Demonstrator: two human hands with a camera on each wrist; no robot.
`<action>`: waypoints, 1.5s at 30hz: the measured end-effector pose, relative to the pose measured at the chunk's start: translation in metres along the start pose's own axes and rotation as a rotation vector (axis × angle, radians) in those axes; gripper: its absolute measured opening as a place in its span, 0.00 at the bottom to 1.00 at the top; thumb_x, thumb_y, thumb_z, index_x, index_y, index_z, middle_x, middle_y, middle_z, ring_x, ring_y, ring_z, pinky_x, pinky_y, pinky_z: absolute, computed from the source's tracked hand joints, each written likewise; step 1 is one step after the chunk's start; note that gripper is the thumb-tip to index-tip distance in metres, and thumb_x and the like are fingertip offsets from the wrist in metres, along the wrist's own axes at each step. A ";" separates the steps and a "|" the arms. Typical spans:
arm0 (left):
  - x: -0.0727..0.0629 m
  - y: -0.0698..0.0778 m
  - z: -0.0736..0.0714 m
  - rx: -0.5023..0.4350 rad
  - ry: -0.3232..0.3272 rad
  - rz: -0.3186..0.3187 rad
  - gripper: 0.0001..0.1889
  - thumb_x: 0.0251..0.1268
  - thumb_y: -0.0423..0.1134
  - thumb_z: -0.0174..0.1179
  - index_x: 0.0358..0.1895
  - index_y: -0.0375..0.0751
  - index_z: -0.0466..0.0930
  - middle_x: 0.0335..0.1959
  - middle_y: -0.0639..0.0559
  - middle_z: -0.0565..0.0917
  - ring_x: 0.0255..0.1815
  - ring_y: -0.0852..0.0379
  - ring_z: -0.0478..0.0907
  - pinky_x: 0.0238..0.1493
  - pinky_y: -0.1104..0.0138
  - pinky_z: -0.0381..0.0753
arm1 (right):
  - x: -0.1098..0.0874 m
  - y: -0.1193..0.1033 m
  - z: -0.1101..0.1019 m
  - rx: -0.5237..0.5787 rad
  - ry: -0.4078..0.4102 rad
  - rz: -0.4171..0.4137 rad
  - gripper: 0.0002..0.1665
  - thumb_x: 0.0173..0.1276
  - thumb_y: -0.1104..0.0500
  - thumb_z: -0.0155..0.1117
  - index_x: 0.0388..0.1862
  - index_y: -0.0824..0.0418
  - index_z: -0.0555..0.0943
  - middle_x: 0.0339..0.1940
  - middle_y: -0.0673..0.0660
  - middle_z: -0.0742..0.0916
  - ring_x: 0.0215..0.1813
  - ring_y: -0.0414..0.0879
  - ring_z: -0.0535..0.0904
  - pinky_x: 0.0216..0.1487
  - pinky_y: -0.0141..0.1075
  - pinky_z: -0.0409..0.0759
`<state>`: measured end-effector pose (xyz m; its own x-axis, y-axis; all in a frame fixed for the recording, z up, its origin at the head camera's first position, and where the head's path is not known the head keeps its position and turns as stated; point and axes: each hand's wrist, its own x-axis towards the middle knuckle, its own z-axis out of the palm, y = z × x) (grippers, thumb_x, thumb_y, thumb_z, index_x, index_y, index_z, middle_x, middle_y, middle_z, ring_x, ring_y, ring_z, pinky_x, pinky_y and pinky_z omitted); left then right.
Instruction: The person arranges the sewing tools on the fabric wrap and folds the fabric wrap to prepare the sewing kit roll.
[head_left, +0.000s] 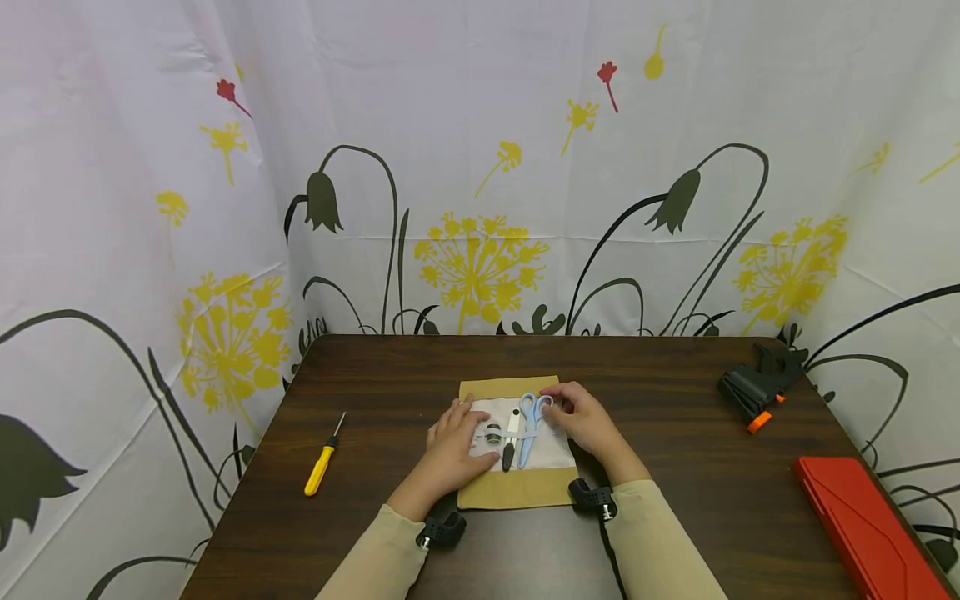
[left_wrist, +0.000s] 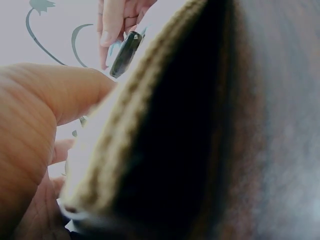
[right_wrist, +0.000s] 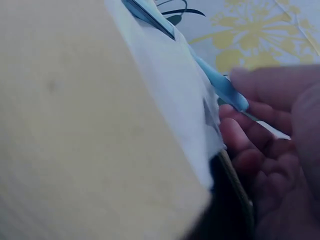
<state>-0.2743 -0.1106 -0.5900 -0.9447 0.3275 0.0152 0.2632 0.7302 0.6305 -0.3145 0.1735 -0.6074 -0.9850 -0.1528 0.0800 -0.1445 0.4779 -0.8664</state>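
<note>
Both forearms come in from the near edge of the counter [head_left: 675, 392], sleeves tan, wrist cams strapped on. Left hand [head_left: 450, 450] lies palm down on the left part of the white pad [head_left: 551, 450], fingers relaxed and a bit spread, tips near a small dark spool [head_left: 492, 433]; can't tell if they touch it. Right hand [head_left: 585, 417] sits at the pad's right edge, fingers curled toward the scissors' [head_left: 529, 425] blue handles. Right wrist view shows fingertips [right_wrist: 240, 135] against the blue handle [right_wrist: 220, 85], but whether they pinch it or just touch, can't tell.

Scissors lie on the pad, mid counter, long axis near-far, slightly tilted: handles at the far end, blades pointing back toward the person. Just left of them a black-handled tool [head_left: 511, 442] lies parallel. Pad rests on a tan mat [head_left: 510, 492].

Left, well apart: yellow screwdriver [head_left: 321, 467], tip pointing away. Right near: red case [head_left: 862, 525]. Farther right: black clamp [head_left: 757, 387] w/ orange tip. Behind: floral curtain [head_left: 480, 167].
</note>
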 end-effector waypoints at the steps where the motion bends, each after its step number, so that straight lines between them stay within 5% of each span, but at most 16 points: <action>1: 0.001 0.000 0.000 -0.001 -0.001 0.000 0.34 0.65 0.51 0.75 0.72 0.46 0.77 0.91 0.39 0.56 0.92 0.34 0.47 0.81 0.31 0.51 | 0.000 0.001 -0.001 -0.013 -0.019 -0.015 0.19 0.75 0.56 0.75 0.63 0.52 0.88 0.49 0.55 0.81 0.45 0.46 0.74 0.44 0.34 0.73; 9: 0.003 -0.001 -0.006 -0.036 -0.053 0.025 0.35 0.66 0.50 0.75 0.73 0.43 0.76 0.91 0.37 0.51 0.91 0.30 0.44 0.82 0.28 0.48 | -0.003 -0.002 -0.006 -0.006 -0.146 -0.093 0.30 0.73 0.58 0.78 0.72 0.55 0.82 0.57 0.58 0.75 0.47 0.46 0.74 0.52 0.33 0.73; 17: 0.002 -0.010 -0.015 -0.032 -0.121 0.058 0.45 0.61 0.51 0.81 0.79 0.39 0.71 0.91 0.44 0.56 0.93 0.35 0.42 0.84 0.28 0.47 | -0.002 -0.003 -0.002 0.012 -0.138 -0.088 0.36 0.66 0.57 0.84 0.72 0.51 0.80 0.56 0.58 0.70 0.48 0.45 0.73 0.54 0.34 0.71; 27: 0.003 -0.013 -0.011 0.018 -0.064 0.008 0.47 0.57 0.51 0.83 0.78 0.41 0.72 0.89 0.45 0.64 0.92 0.35 0.50 0.84 0.31 0.52 | 0.000 -0.001 0.000 0.131 0.020 -0.104 0.17 0.70 0.60 0.80 0.55 0.55 0.87 0.40 0.54 0.84 0.41 0.46 0.79 0.40 0.31 0.78; 34: 0.002 -0.006 -0.013 0.091 -0.036 -0.048 0.46 0.57 0.57 0.83 0.78 0.47 0.74 0.88 0.50 0.65 0.91 0.40 0.54 0.82 0.25 0.38 | -0.003 -0.004 -0.002 0.126 0.064 -0.102 0.05 0.71 0.57 0.79 0.43 0.50 0.90 0.40 0.50 0.87 0.39 0.44 0.79 0.36 0.30 0.76; 40: 0.003 -0.006 -0.011 0.128 -0.003 -0.112 0.47 0.58 0.60 0.81 0.80 0.51 0.73 0.89 0.51 0.63 0.91 0.38 0.53 0.78 0.21 0.33 | -0.003 -0.007 -0.005 0.133 0.096 -0.130 0.05 0.74 0.52 0.77 0.42 0.52 0.92 0.44 0.50 0.91 0.40 0.44 0.81 0.39 0.31 0.79; 45: 0.003 -0.011 -0.012 0.133 0.118 -0.202 0.47 0.59 0.60 0.80 0.79 0.46 0.73 0.88 0.43 0.64 0.88 0.32 0.54 0.76 0.18 0.35 | -0.003 -0.006 -0.006 0.147 0.091 -0.115 0.05 0.76 0.52 0.75 0.40 0.52 0.92 0.42 0.51 0.90 0.42 0.44 0.82 0.42 0.32 0.80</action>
<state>-0.2820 -0.1248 -0.5873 -0.9949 0.1007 -0.0056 0.0830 0.8484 0.5228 -0.3109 0.1765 -0.5996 -0.9682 -0.1174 0.2208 -0.2477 0.3297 -0.9110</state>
